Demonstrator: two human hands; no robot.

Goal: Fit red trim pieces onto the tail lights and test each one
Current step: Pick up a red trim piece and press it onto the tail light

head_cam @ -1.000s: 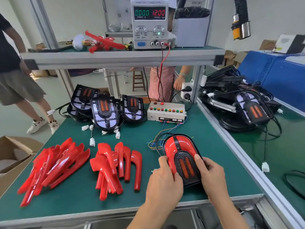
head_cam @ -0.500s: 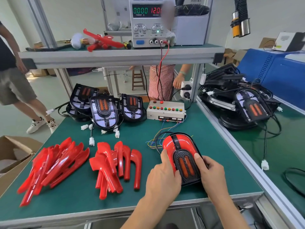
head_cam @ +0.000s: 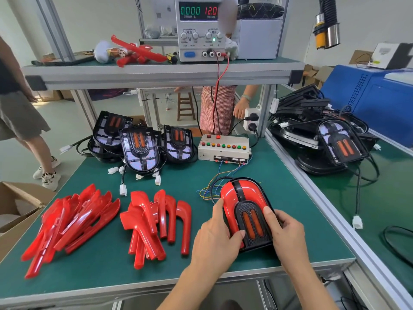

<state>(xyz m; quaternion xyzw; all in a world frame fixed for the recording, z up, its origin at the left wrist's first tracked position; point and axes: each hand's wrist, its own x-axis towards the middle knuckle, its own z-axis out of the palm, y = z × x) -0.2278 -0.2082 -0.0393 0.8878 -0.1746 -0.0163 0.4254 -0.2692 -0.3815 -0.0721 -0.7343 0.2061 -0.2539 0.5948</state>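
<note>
A tail light (head_cam: 244,204) with red trim on both sides lies on the green mat near the front edge, coloured wires leading from it to the test box (head_cam: 223,149). My left hand (head_cam: 215,239) grips its left edge, thumb on the black centre. My right hand (head_cam: 287,236) grips its right edge. Two heaps of loose red trim pieces lie to the left: a larger heap (head_cam: 67,222) and a smaller heap (head_cam: 154,222). Three bare tail lights (head_cam: 140,148) stand at the back of the mat.
A power supply (head_cam: 201,27) reading 0.000 and 12.0 sits on the shelf above. More tail lights (head_cam: 333,144) are piled on the right bench. A cardboard box (head_cam: 15,211) stands at the left. One person (head_cam: 15,113) stands left, another (head_cam: 218,108) behind the bench.
My left thumb has slid from the light's upper left edge onto its black centre. My right hand has stayed in place.
</note>
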